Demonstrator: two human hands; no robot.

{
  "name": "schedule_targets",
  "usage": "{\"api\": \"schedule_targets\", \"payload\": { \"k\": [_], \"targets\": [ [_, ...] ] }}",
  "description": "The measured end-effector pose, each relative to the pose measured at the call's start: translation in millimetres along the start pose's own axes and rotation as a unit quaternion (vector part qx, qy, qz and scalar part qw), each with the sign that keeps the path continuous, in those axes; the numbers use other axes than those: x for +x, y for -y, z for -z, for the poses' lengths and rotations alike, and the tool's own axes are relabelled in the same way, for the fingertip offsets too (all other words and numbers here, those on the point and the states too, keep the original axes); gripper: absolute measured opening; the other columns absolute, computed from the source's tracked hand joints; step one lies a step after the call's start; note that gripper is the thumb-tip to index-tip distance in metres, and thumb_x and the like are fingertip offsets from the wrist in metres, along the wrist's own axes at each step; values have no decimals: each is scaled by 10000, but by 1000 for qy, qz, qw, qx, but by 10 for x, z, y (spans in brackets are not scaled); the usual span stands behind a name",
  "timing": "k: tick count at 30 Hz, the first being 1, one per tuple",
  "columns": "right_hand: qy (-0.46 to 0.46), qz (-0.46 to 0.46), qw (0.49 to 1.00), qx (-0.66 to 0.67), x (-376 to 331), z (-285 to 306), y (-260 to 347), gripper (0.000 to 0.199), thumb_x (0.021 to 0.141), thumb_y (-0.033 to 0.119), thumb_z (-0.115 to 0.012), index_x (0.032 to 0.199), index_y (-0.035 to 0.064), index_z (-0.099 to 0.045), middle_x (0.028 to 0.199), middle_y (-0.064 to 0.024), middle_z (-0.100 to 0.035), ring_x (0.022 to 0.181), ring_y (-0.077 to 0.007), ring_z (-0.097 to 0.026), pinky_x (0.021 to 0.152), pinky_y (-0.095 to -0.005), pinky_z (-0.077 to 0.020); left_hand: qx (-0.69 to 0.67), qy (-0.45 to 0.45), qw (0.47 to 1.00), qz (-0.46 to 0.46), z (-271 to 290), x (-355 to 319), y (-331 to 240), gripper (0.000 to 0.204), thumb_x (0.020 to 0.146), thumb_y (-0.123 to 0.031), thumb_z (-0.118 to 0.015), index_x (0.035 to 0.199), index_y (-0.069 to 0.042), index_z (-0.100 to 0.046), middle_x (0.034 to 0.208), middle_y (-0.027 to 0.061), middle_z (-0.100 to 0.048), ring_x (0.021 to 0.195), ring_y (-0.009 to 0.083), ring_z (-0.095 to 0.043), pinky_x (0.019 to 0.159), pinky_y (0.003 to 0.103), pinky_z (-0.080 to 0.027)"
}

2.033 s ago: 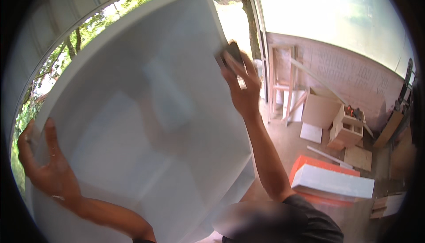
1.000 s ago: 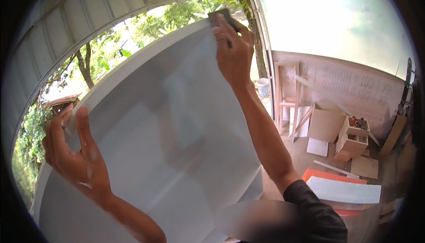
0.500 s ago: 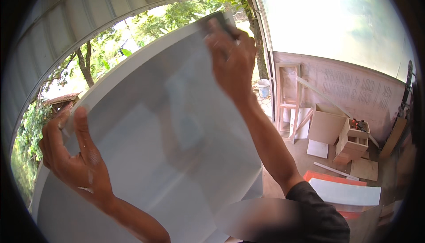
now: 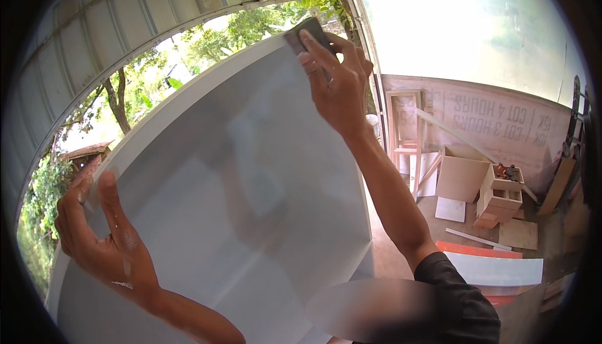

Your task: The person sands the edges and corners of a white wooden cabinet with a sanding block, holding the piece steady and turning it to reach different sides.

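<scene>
A large white painted panel [image 4: 251,181] fills the middle of the view, tilted up against the sky. My right hand [image 4: 335,84] is at its top right corner, fingers closed over a small dark sanding block [image 4: 307,34] pressed against the panel's upper edge. My left hand [image 4: 106,244] grips the panel's left edge, thumb on the face and fingers wrapped behind it. Faint shadows of both arms fall on the glossy surface.
A corrugated metal roof [image 4: 125,18] arches overhead, with trees [image 4: 188,49] beyond. At right stand a wooden stool frame [image 4: 404,137], small plywood boxes [image 4: 495,193], loose boards on the floor and a white and orange panel [image 4: 495,265] before a board wall [image 4: 501,125].
My right hand has slid the sanding block up along the panel's right edge to the top corner. My left hand has shifted higher on the left edge, and the panel has tilted back.
</scene>
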State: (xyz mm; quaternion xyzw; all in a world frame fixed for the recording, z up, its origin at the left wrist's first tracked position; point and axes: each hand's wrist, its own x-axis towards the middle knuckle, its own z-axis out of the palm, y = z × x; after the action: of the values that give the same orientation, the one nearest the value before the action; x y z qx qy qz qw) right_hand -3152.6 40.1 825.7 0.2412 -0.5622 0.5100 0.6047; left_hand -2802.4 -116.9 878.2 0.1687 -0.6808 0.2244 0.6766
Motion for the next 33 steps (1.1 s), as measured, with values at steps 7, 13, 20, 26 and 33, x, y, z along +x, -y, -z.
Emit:
{"api": "schedule_targets", "payload": {
  "k": [7,13,20,26,33],
  "targets": [
    [-7,85,996,25,10,13,53,327,1018,348,-667,1301,215,-766,1167,-225,-652,1123,-329,-574,1001,-478,-384,0,-7,1000,-4,-8,-17,15,399,1009,-444,-699,1076,-51,-704,1077,104,-734,1065,275,-670,955,453,-517],
    [23,78,996,26,25,23,96,338,1019,379,-663,1307,234,-762,1133,-184,-646,1123,-318,-564,983,-481,-397,9,6,1000,13,12,-14,-19,356,1022,-401,-692,1082,-49,-702,1065,101,-741,1063,276,-669,953,436,-513],
    [19,7,999,42,14,35,80,344,1010,343,-665,1319,219,-754,1174,-192,-652,1119,-330,-566,1005,-494,-383,-3,-1,1000,-23,27,16,-49,360,1020,-404,-694,1055,-47,-701,1035,100,-733,1021,286,-674,937,431,-512],
    [7,-17,1000,11,26,0,28,336,996,331,-686,1311,240,-759,1129,-114,-712,1131,-288,-598,1011,-476,-388,19,-20,998,-49,12,41,-80,291,1000,-348,-721,1010,-58,-697,971,59,-733,949,264,-675,882,435,-502],
    [-3,-33,999,11,10,-21,89,342,980,299,-679,1304,223,-759,1196,-206,-637,1163,-357,-576,992,-507,-410,10,-28,998,-50,-9,39,-96,314,991,-365,-728,956,-58,-673,951,52,-712,922,270,-662,872,443,-500]
  ]
}}
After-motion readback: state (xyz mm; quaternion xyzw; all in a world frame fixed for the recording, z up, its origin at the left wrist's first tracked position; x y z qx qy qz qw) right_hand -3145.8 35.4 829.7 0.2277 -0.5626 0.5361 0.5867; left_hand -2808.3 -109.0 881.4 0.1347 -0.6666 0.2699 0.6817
